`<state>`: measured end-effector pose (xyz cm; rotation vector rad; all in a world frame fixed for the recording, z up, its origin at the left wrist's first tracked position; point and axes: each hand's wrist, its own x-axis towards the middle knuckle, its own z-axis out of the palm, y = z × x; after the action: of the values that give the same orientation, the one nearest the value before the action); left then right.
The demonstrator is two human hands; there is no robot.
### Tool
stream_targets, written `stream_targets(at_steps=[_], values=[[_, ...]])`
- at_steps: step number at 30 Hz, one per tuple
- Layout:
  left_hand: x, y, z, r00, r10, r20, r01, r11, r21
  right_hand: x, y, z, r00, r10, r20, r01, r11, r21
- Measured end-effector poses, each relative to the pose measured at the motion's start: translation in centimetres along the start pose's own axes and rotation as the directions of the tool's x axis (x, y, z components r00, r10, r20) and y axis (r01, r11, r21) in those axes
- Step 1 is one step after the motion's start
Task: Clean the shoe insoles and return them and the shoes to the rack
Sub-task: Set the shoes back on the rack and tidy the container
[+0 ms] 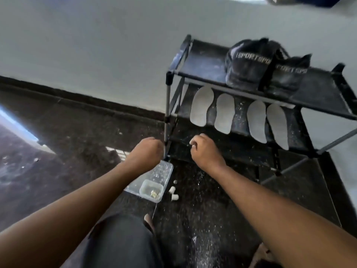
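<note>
Four pale insoles [225, 113] lie in a row on the rack's [169, 105] middle shelf, long axes running far to near — heels overhanging the near edge. A pair of black shoes [264, 66] sits on the top shelf, right of centre. The right hand [204, 149], fingers curled, nothing visibly held, hovers just near of the insoles and is the closer one — they lie up and right of it. The left hand [145, 153] is fisted by the rack's near-left post. A clear tray [166, 171] beneath holds a smaller tub [151, 188] with yellowish bits.
</note>
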<state>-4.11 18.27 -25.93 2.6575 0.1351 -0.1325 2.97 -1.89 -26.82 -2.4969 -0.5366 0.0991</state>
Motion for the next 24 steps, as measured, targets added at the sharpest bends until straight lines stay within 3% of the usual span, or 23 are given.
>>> stream_targets(at_steps=[7,12,24], values=[[0.6,-7.2,8.8,0.976,-0.113,0.188,0.124,0.991,-0.049,-1.9,5.5,10.4,0.968,0.193,0.158,-0.193,0.981,-0.019],[1.1,-9.8,14.5,0.944,-0.126,0.305,0.158,0.984,-0.083,-3.2,8.3,16.4,0.933,0.247,0.261,-0.246,0.969,-0.035],[0.8,-12.3,23.7,0.944,-0.175,0.281,0.229,0.958,-0.175,-4.9,12.9,27.2,0.84,0.407,0.359,-0.406,0.91,-0.082]])
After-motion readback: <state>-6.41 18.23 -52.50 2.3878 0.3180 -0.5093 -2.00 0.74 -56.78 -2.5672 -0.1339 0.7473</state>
